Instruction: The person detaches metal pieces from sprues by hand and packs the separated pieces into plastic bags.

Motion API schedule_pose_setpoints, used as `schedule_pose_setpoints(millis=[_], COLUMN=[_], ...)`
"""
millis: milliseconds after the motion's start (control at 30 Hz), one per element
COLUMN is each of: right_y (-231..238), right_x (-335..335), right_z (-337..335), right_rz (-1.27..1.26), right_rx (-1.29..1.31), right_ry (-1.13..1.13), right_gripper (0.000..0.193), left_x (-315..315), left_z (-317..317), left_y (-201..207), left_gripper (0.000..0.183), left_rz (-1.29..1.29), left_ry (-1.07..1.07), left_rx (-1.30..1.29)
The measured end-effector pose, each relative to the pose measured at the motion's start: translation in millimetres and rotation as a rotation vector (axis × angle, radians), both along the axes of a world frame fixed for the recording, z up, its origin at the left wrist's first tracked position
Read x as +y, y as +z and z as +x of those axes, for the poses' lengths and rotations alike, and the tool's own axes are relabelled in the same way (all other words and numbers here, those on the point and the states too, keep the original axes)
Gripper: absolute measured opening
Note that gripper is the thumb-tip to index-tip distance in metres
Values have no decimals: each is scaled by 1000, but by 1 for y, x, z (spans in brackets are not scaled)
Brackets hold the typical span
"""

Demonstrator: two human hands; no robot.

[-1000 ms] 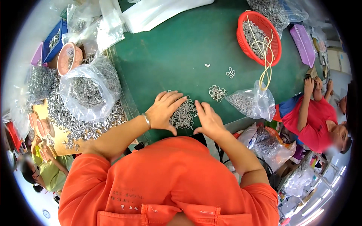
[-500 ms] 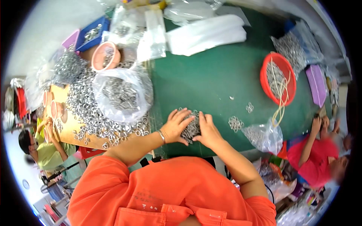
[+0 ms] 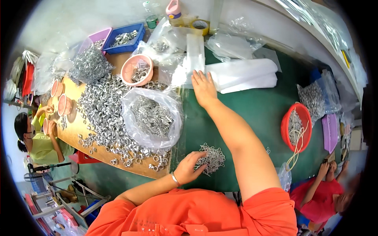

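My left hand (image 3: 189, 168), a bracelet at its wrist, rests at the left side of a small pile of metal chain-like pieces (image 3: 213, 158) on the green table. Its thumb and fingers are apart, with the fingertips at the edge of the pile. Stretched far forward, my right hand (image 3: 204, 89) lies with fingers straight on a stack of clear plastic bags (image 3: 195, 51). To the right of those fingers is a white folded plastic sheet (image 3: 248, 74). Left of the small pile stands an open plastic bag (image 3: 132, 135) filled with similar metal pieces.
Many loose metal rings (image 3: 106, 114) cover the wooden board at left. Behind them are a pink bowl (image 3: 128, 74) and a blue tray (image 3: 136, 44). A red basket (image 3: 285, 128) with cords stands at right. Two co-workers sit at the sides, one in yellow-green (image 3: 51, 145), one in red (image 3: 321, 196).
My right hand has left the metal pile and reached forward to the plastic bags. The left hand remains by the pile, which now lies spread and uncovered. The view has shifted.
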State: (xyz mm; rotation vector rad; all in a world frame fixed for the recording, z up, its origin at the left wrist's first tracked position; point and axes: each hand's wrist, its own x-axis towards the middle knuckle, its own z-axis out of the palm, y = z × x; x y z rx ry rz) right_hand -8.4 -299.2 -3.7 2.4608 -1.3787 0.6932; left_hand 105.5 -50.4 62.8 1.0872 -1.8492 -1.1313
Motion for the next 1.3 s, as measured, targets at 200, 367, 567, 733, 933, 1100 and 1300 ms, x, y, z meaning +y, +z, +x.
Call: schedule_pose_setpoints(millis=[200, 367, 567, 733, 933, 1100, 1300], right_y=[67, 98, 105, 90, 47, 55, 25], right_x=[6, 110, 230, 256, 266, 271, 272], right_z=[-11, -73, -127, -154, -137, -74, -63], right_rz=[189, 267, 456, 484, 540, 612, 629], right_rx=[-262, -393, -297, -356, -521, -155, -67], right_ry=[51, 473, 546, 166, -107, 244, 290], right_gripper=[4, 10, 7, 7, 28, 64, 52], left_x=[2, -37, -59, -66, -76, -75, -70], left_z=[23, 26, 22, 23, 20, -17, -24], left_y=[-13, -4, 5, 9, 53, 87, -42], left_gripper=[35, 95, 32, 12, 18, 37, 6], left_rz=[595, 1020, 1258, 1188, 355, -623, -233], left_ry=[294, 179, 213, 297, 575, 308, -46], left_rx=[365, 1099, 714, 656, 265, -389, -604])
